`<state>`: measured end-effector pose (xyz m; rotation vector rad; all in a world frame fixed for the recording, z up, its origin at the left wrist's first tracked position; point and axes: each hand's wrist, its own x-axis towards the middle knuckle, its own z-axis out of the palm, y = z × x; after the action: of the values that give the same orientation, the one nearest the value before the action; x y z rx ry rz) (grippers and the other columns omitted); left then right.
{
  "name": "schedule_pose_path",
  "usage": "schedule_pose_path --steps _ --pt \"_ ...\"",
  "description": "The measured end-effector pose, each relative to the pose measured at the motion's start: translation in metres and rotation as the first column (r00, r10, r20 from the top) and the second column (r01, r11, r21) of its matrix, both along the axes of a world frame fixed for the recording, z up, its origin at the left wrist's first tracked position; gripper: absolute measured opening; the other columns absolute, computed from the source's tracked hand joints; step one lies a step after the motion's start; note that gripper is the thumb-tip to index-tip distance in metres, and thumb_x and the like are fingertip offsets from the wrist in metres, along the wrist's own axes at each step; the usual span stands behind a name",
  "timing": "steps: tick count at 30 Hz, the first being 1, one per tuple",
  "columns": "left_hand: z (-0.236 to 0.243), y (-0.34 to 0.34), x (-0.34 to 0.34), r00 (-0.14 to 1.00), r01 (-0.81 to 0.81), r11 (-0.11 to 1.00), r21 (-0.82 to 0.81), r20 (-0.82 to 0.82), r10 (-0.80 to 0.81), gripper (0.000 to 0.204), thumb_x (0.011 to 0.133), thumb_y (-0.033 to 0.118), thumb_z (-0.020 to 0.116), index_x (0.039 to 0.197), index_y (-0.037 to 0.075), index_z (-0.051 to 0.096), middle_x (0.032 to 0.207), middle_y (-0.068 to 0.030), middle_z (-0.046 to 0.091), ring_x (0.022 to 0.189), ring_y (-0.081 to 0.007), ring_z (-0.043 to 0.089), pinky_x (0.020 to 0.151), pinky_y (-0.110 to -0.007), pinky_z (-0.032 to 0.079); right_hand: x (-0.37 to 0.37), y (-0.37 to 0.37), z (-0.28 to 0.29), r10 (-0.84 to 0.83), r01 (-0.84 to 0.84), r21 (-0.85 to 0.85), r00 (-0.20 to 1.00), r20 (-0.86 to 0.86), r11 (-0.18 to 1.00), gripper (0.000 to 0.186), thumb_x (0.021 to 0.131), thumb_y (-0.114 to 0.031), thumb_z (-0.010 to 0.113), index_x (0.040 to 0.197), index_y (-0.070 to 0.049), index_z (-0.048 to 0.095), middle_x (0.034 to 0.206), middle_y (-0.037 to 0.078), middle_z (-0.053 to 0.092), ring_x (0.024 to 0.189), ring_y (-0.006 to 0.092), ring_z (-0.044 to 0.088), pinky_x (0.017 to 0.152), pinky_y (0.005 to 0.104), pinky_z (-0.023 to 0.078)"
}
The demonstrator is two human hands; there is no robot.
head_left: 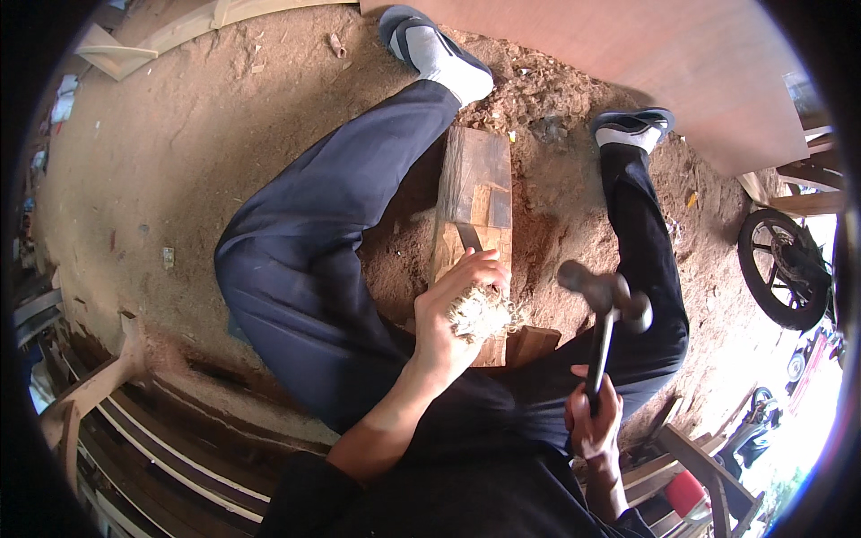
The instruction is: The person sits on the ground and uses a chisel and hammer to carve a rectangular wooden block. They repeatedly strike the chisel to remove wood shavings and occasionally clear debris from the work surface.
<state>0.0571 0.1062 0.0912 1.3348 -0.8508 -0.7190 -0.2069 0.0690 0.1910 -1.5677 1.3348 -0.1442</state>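
Between my legs lies a thick wooden beam [473, 166], pointing away from me, with a paler cut patch on its upper face. My left hand [438, 327] is closed around a chisel [469, 237], whose handle end is frayed and pale like a worn brush. The chisel's dark blade reaches forward onto the beam, beside a step in the wood. On the right, my right hand [594, 417] grips a hammer [607, 294] by its dark handle. The metal head is raised above my right thigh, apart from the chisel.
Sandy brown ground [161, 179] with wood chips surrounds the beam. A large flat board [664, 63] stretches across the far right. Wooden slats and framing [117, 386] are at the lower left. A black motorcycle wheel [784, 269] stands at the right, above a red object [685, 493].
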Motion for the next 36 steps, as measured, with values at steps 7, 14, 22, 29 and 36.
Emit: schedule_pose_path --steps 7,14,22,29,36 --pt "0.005 0.002 -0.001 0.999 -0.032 0.999 0.0 0.026 0.032 0.028 0.08 0.0 0.073 0.107 -0.001 0.068 0.109 -0.0146 0.073 0.122 -0.0323 0.068 0.118 -0.047 0.043 0.006 -0.019 0.029 0.745 -0.521 -0.619 0.646 0.164 0.588 0.088 0.078 -0.002 0.079 0.157 -0.025 0.048 0.08 0.007 0.062 0.054 0.0245 0.058 0.045 0.0366 0.05" --pt "-0.005 0.009 -0.003 0.999 -0.019 0.999 -0.051 -0.05 0.017 0.031 0.077 0.001 0.072 0.107 -0.003 0.066 0.109 -0.0155 0.073 0.12 -0.0316 0.069 0.117 -0.045 0.043 0.003 -0.017 0.017 0.756 -0.568 -0.633 0.654 0.042 0.527 0.09 0.074 0.004 0.075 0.157 -0.02 0.049 0.073 0.006 0.061 0.055 0.0206 0.059 0.047 0.0356 0.051" --pt "0.009 0.009 -0.012 0.953 -0.07 0.994 0.086 -0.29 0.092 0.033 0.073 -0.006 0.076 0.104 -0.004 0.068 0.106 -0.0128 0.073 0.114 -0.026 0.069 0.116 -0.04 0.044 0.003 -0.007 0.038 0.688 -0.563 -0.565 0.726 0.01 0.603 0.084 0.077 0.006 0.074 0.154 -0.017 0.053 0.067 0.003 0.055 0.051 0.0213 0.056 0.044 0.0363 0.048" --pt "0.0 0.005 -0.002 0.999 -0.014 0.999 -0.046 -0.033 0.013 0.029 0.074 -0.007 0.072 0.102 -0.003 0.067 0.103 -0.0129 0.072 0.114 -0.0274 0.07 0.115 -0.041 0.044 -0.001 -0.016 0.03 0.717 -0.648 -0.535 0.689 -0.109 0.541 0.082 0.074 0.004 0.075 0.151 -0.015 0.056 0.068 0.005 0.055 0.05 0.0206 0.054 0.046 0.0353 0.048" --pt "-0.004 0.011 -0.009 0.993 -0.04 0.999 0.007 -0.111 0.041 0.032 0.076 -0.007 0.072 0.107 -0.003 0.068 0.108 -0.013 0.073 0.115 -0.0233 0.07 0.116 -0.039 0.044 0.006 -0.021 0.032 0.696 -0.651 -0.528 0.703 -0.148 0.546 0.082 0.076 0.006 0.073 0.153 -0.016 0.054 0.065 0.003 0.051 0.047 0.0206 0.051 0.043 0.0361 0.047"
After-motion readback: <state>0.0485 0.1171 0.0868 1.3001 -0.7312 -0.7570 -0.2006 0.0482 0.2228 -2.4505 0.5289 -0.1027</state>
